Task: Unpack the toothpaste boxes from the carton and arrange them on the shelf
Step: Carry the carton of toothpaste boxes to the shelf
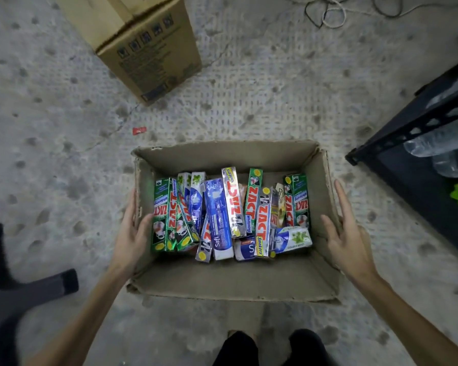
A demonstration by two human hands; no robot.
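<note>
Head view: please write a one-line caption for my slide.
Both hands steady an open carton of toothpaste boxes beside a black shelf.

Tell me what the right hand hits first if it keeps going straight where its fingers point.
The right hand lies along the carton's right wall, fingers pointing away; beyond the fingertips only bare floor shows, though depth is unclear.
</note>
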